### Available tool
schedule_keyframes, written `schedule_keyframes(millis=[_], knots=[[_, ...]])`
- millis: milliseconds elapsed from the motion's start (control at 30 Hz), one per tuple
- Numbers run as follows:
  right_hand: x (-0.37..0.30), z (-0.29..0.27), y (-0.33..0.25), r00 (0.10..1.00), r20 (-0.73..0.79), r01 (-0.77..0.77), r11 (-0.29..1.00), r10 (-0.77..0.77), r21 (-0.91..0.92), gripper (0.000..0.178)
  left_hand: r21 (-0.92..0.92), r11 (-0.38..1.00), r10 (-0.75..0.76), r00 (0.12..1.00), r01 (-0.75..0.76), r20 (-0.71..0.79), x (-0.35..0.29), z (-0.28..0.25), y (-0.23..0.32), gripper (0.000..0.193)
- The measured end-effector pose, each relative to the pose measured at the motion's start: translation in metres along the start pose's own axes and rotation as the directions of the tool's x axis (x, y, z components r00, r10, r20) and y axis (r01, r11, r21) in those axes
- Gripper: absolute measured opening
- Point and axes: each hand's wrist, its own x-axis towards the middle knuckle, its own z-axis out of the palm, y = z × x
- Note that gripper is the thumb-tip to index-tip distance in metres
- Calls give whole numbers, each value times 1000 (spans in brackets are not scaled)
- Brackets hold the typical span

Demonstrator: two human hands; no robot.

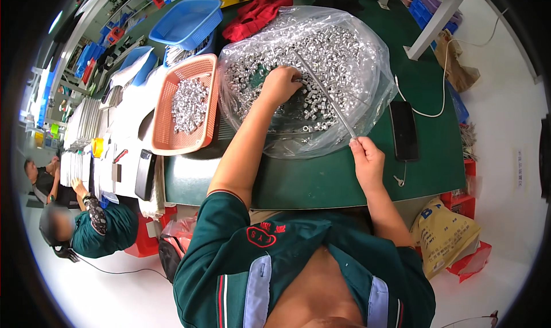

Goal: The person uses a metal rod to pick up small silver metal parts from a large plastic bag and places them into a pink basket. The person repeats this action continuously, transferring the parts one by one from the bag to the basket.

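A big clear plastic bag (376,70) lies spread on the green table, heaped with many small silvery metal parts (338,47). My left hand (280,86) reaches into the heap with its fingers curled together; whatever is between the fingertips is hidden. In my right hand (367,160), at the bag's near right edge, is the lower end of a thin grey metal rod (334,106). The rod slants up and left across the parts, its far end just beyond my left hand. Left of the bag stands a pink plastic basket (160,121) with more small metal parts inside.
Blue baskets (186,21) and a red cloth (255,18) sit at the back. A black phone (404,131) lies on the table's right, a white cable (445,87) beyond it. A grey metal post (442,18) rises back right. Another person (94,227) works at far left.
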Motion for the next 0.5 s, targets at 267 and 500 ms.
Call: schedule_keyframes(millis=[267,500], knots=[[1,-1,-3,1000,4,1,1000,-1,-17,14,-301,941,-157,988,152,7,-9,-10,0,18],[-2,0,-5,997,71,40,998,-36,-58,14,-919,-385,-43,993,82,107,-40,-33,-19,21]])
